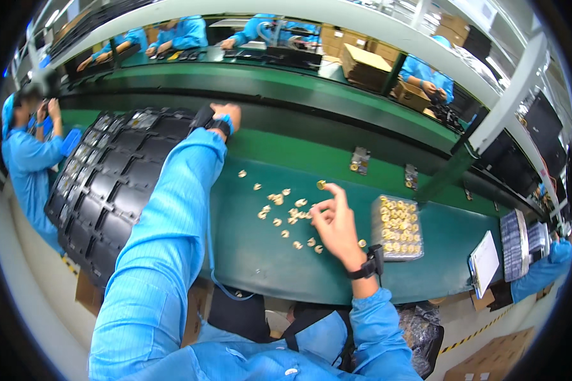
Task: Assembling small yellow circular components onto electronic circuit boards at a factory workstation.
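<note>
My left arm stretches far forward across the bench. My left hand (229,115) is beside the far right corner of a stack of black compartment trays (124,168); its fingertips are mostly hidden. Over the middle of the green bench, my right hand (338,225) has its index finger extended, with a small gold ring-shaped part (321,185) at the tip. The other fingers curl near the thumb. Several loose gold-and-cream parts (278,199) lie scattered to its left. To its right is a clear tray (376,222) filled with rows of similar gold parts.
Small metal assemblies (360,160) sit on the green strip beyond the bench. A clipboard with paper (485,263) lies at the right end, near stacked trays (513,244). A white post (511,82) rises at the right. Co-workers in blue sit left, right and across.
</note>
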A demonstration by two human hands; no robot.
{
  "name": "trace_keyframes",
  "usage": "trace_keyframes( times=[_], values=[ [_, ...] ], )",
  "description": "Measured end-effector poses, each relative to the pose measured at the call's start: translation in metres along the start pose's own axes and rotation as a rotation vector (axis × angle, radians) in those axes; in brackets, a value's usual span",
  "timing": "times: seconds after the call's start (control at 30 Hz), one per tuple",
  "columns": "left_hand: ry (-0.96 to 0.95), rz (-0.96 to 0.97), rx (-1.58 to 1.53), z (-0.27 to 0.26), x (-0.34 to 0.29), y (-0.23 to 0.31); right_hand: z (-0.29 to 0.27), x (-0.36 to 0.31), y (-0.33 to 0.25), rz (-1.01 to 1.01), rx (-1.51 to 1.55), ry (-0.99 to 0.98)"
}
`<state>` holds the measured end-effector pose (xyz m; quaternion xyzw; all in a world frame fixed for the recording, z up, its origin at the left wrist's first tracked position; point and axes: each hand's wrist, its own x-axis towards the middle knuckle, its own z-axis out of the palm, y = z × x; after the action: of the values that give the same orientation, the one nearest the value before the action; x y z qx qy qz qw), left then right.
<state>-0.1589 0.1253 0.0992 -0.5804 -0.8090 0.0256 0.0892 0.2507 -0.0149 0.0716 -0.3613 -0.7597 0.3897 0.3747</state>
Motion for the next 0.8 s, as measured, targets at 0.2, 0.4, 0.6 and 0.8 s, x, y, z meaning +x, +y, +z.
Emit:
trace_keyframes(
  times=[0.2, 0.4, 0.6, 0.8],
  values=[
    [-0.143, -0.292, 0.132, 0.14, 0.047, -0.059, -0.014, -0.02, -0.021, -0.047, 0.079, -0.142],
    [0.209, -0.254, -0.022, 0.088, 0.029, 0.006, -0.025, -0.012, -0.018, -0.038, 0.064, -0.092],
    [0.341, -0.104, -1.277, -0.028, -0.029, 0.108, 0.004, 0.048, -0.011, -0.056, 0.105, 0.188],
    [0.25, 0.055, -1.209, -0.047, -0.12, 0.162, 0.021, 0.075, 0.0, 0.041, 0.552, 0.195]
  ],
)
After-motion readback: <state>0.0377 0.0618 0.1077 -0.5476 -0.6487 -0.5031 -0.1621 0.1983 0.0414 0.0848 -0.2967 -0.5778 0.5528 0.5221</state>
